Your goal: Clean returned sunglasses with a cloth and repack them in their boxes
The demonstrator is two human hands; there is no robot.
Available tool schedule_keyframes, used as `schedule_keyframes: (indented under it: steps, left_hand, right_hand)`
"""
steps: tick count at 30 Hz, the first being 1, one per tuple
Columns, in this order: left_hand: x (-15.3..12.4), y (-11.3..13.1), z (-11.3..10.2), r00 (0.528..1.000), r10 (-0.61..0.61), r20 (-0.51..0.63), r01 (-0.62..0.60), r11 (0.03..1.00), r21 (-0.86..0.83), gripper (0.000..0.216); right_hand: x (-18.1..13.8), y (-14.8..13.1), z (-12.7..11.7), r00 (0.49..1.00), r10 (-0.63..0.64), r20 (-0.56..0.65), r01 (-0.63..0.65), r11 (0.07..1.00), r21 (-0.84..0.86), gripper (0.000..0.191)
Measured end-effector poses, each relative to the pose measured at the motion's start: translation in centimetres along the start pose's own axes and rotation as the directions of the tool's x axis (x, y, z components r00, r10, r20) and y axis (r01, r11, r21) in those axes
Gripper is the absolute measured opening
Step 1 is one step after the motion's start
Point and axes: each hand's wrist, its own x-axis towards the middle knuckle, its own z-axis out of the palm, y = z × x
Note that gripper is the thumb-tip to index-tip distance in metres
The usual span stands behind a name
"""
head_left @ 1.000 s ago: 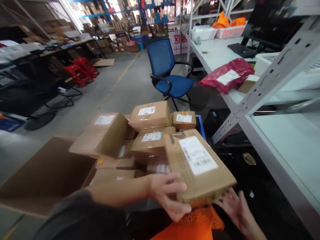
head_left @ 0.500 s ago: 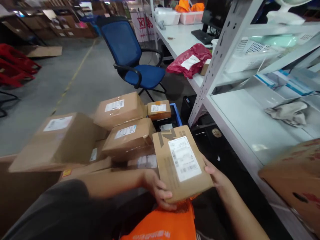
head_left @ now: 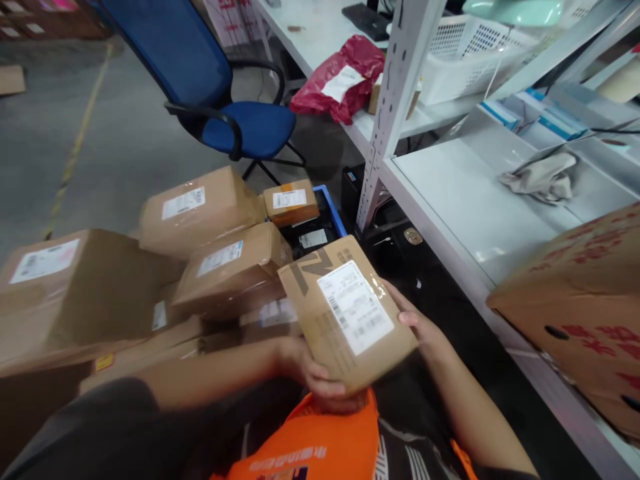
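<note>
A brown cardboard box (head_left: 320, 320) with a white shipping label (head_left: 355, 307) is held tilted in front of my orange vest (head_left: 320, 440). My left hand (head_left: 320, 377) grips its lower left corner, fingers curled round the edge. On the right side my right hand (head_left: 413, 317) clasps the box, with part of the fingers hidden behind it. Just beyond the held box, a taped carton (head_left: 235, 267) with a label rests among other cartons. A smaller labelled box (head_left: 291, 200) lies at the rim of a blue crate (head_left: 331, 207).
Large cartons (head_left: 100, 293) are stacked on the left. A blue office chair (head_left: 250, 127) stands beyond them. On the right, a white metal shelf (head_left: 440, 193) bears a grey cloth (head_left: 543, 177) and a big printed carton (head_left: 575, 313). A red plastic parcel (head_left: 345, 77) overhangs a white table.
The view has swung to the right and down, so the surroundings shift left and up. Both hands keep hold of the box, which is turned slightly more anticlockwise.
</note>
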Motion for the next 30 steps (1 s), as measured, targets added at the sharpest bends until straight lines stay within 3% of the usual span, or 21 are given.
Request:
schedule_keyframes:
  steps: [2, 3, 5, 7, 8, 9, 13, 15, 18, 20, 21, 23, 25, 27, 30]
  left_hand:
    - [-0.3, 0.4, -1.0, 0.979, 0.176, 0.1, -0.181, 0.983, 0.037, 0.058]
    - [-0.3, 0.7, -1.5, 0.934, 0.309, 0.176, -0.321, 0.946, 0.04, 0.06]
    - [-0.2, 1.7, -2.4, 0.751, 0.559, 0.352, -0.591, 0.806, -0.019, 0.068]
    - [0.1, 2.7, -3.1, 0.581, 0.677, 0.451, -0.718, 0.687, -0.106, 0.077]
    - [0.2, 3.2, -3.4, 0.54, 0.699, 0.468, -0.742, 0.658, -0.127, 0.079]
    - [0.4, 3.5, -3.6, 0.53, 0.71, 0.464, -0.752, 0.646, -0.13, 0.077]
    - [0.3, 3.7, -4.9, 0.581, 0.737, 0.344, -0.773, 0.633, -0.051, 0.074]
    - [-0.5, 3.5, -5.9, 0.639, 0.728, 0.249, -0.757, 0.652, 0.038, 0.085]
    - [-1.8, 4.1, -7.2, 0.773, 0.628, -0.09, -0.607, 0.773, 0.184, 0.107]
    - [-2.3, 5.1, -7.6, 0.848, 0.435, -0.303, -0.434, 0.898, 0.074, 0.11]
    - [-2.4, 5.6, -7.5, 0.883, 0.322, -0.341, -0.363, 0.93, -0.064, 0.103]
    - [-2.5, 6.6, -7.1, 0.944, 0.173, -0.282, -0.271, 0.893, -0.359, 0.086]
    - [-2.4, 7.3, -6.6, 0.963, 0.157, -0.221, -0.249, 0.834, -0.492, 0.082]
    - [-2.2, 7.7, -6.1, 0.951, 0.2, -0.236, -0.289, 0.847, -0.447, 0.088]
    - [-1.5, 8.2, -5.8, 0.918, 0.239, -0.318, -0.337, 0.892, -0.302, 0.084]
  right_hand:
    - [-0.5, 0.3, -0.2, 0.999, -0.001, -0.033, 0.002, 1.0, 0.026, 0.09]
    - [-0.7, 0.4, -0.3, 0.999, -0.002, -0.054, 0.004, 0.999, 0.038, 0.09]
    - [-1.1, 0.5, -0.4, 0.996, -0.009, -0.09, 0.014, 0.998, 0.058, 0.09]
    - [-1.2, 0.6, -0.5, 0.994, -0.024, -0.103, 0.031, 0.997, 0.066, 0.089]
    - [-1.3, 0.7, -0.6, 0.994, -0.032, -0.106, 0.039, 0.997, 0.068, 0.088]
    - [-1.4, 0.7, -0.7, 0.993, -0.034, -0.111, 0.042, 0.997, 0.07, 0.089]
    - [-2.5, 1.8, -1.3, 0.969, -0.004, -0.246, 0.025, 0.996, 0.082, 0.085]
    - [-3.1, 2.4, -2.0, 0.946, 0.024, -0.323, 0.003, 0.996, 0.084, 0.077]
    - [-3.5, 2.9, -2.8, 0.933, 0.044, -0.357, -0.023, 0.998, 0.062, 0.075]
    - [-3.6, 2.7, -2.5, 0.926, 0.01, -0.377, -0.001, 1.0, 0.024, 0.079]
    - [-3.6, 2.5, -2.1, 0.921, -0.03, -0.389, 0.034, 0.999, 0.005, 0.081]
    - [-3.6, 2.0, -0.7, 0.901, -0.132, -0.413, 0.133, 0.991, -0.027, 0.086]
    - [-3.4, 1.4, 1.0, 0.867, -0.235, -0.439, 0.242, 0.97, -0.041, 0.089]
    - [-3.1, 0.2, 2.6, 0.797, -0.315, -0.515, 0.338, 0.94, -0.052, 0.084]
    - [-2.1, -3.2, 4.7, 0.584, -0.434, -0.685, 0.507, 0.855, -0.11, 0.07]
